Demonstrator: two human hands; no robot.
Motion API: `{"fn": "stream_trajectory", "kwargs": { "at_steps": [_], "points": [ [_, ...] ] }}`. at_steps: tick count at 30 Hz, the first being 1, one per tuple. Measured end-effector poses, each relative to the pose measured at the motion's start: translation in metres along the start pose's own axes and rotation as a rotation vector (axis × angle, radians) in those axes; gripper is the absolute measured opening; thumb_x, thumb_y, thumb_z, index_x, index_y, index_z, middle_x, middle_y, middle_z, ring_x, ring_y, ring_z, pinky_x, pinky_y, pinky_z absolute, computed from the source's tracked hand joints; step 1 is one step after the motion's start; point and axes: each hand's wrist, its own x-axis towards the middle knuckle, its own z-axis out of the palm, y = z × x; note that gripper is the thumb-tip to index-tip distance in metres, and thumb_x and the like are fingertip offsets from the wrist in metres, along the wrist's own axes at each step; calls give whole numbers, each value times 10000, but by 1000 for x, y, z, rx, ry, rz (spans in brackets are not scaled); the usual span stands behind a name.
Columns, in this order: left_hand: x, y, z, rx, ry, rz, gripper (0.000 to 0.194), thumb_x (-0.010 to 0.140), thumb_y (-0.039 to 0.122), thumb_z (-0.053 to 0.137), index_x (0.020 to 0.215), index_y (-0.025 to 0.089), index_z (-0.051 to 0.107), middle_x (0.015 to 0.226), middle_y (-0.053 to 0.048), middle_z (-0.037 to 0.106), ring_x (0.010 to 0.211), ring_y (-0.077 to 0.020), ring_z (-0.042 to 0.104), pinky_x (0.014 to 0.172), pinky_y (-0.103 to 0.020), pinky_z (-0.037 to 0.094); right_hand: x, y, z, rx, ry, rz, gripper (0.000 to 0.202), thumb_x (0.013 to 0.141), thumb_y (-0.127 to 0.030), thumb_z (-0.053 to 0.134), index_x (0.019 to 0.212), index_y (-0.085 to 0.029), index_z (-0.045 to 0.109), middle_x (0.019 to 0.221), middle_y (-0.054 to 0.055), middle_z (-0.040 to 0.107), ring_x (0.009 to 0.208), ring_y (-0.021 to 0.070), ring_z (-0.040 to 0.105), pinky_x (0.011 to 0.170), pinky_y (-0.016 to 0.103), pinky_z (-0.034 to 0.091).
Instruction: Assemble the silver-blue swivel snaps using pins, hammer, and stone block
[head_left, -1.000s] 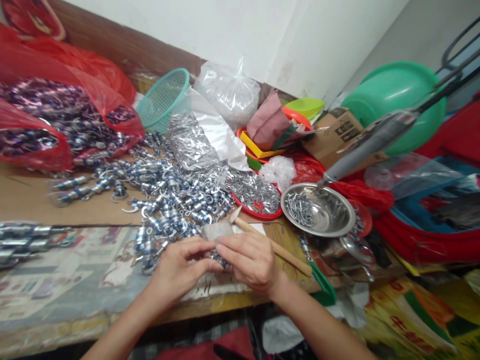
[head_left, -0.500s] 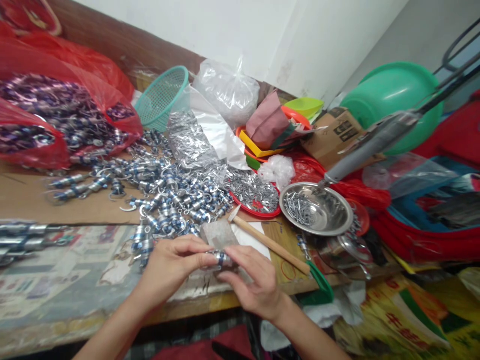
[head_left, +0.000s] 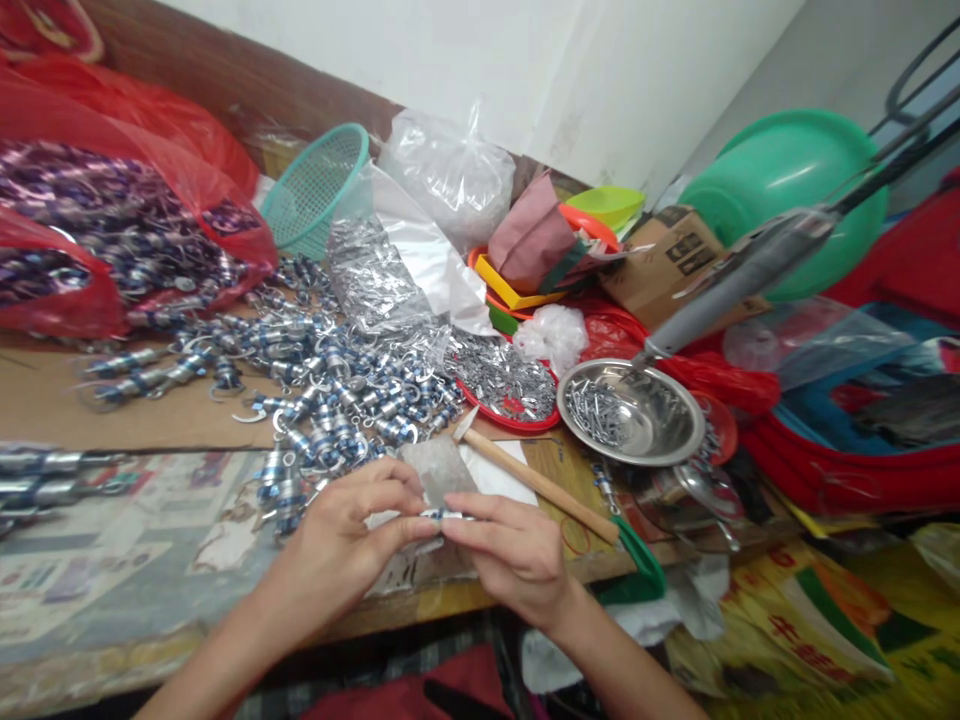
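Observation:
Between my fingertips, just in front of a grey block (head_left: 437, 468), is a small silver-and-blue metal piece (head_left: 438, 514), mostly covered by the fingers. My left hand (head_left: 346, 535) pinches its left end with thumb and forefinger. From the right, my right hand (head_left: 516, 548) grips the other end with thumb and fingers. A wooden-handled hammer (head_left: 541, 484) lies right of the block, its head close to it. Behind my hands spreads a heap of hooked silver-and-blue metal pieces (head_left: 337, 375) of similar colour.
A red tray (head_left: 517, 424) bears flat metal bits; beside it stands a steel bowl (head_left: 671, 450) with thin metal pins. Further back are a red bag (head_left: 172, 150) of metal pieces, a teal basket (head_left: 315, 190), a cardboard box (head_left: 667, 265) and a green basin (head_left: 795, 200).
The metal piece has been turned in my fingers and now shows less of its side. My right fingers have closed in flatter around it. The view has shifted slightly.

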Motion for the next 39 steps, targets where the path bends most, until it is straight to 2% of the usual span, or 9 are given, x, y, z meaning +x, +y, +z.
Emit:
{"fn": "stream_trajectory", "kwargs": {
  "at_steps": [3,7,11,14,18,22,26,32,39],
  "points": [
    [-2,-1,4,-111,-46,-126,140,716,254,595,619,206,685,744,-20,692,712,-175,614,674,-251,457,2,-3,6,111,68,125,222,743,-70,554,869,-191,692,888,78,693,758,143,660,678,226,546],
    [-7,-4,15,-362,58,-388,243,635,287,657,853,182,678,777,-33,717,727,-206,637,668,-290,500,6,-11,9,195,130,323,146,686,-134,655,809,-190,710,765,63,703,665,157,657,601,237,545],
    [-12,-9,22,-515,98,-466,546,555,274,721,1066,152,571,838,-45,692,815,-217,623,728,-309,504,13,-8,1,208,-67,442,110,684,-181,671,786,-173,712,701,43,698,611,143,642,543,213,515],
    [-11,-12,18,-583,30,-493,598,601,266,701,1148,173,477,865,-44,658,838,-207,609,711,-295,495,25,20,-18,-22,-215,465,109,743,-226,619,804,-194,704,769,22,700,716,144,644,653,228,512],
    [-6,-11,9,-663,-126,-537,604,649,255,668,1178,208,380,865,-36,619,797,-199,611,638,-278,475,44,85,-46,-737,-259,705,267,809,-140,479,1023,-193,630,1003,84,654,941,210,596,816,330,452],
    [1,-9,4,-667,-209,-568,600,634,237,672,1144,204,357,814,-11,588,777,-189,594,658,-289,455,52,134,-49,-810,-360,794,342,660,-32,570,972,-152,643,860,146,671,877,297,614,759,392,454],
    [5,-11,0,-687,-280,-578,574,632,214,671,1120,216,369,727,38,543,667,-132,557,599,-245,427,55,148,-40,-761,-392,787,305,635,-54,597,922,-142,650,898,143,658,907,287,599,792,366,436],
    [3,-26,0,-786,-215,-580,605,575,155,718,1083,247,400,768,38,555,686,-124,573,658,-266,433,59,129,-44,-559,-257,736,199,772,-148,497,864,-130,672,940,110,650,911,210,590,814,311,433],
    [2,-32,3,-819,-180,-554,585,590,105,706,1065,242,394,757,40,581,696,-134,597,681,-288,445,43,35,-14,192,-378,673,171,770,-236,553,719,-128,675,557,-8,626,489,97,549,465,191,432]
  ]
}}
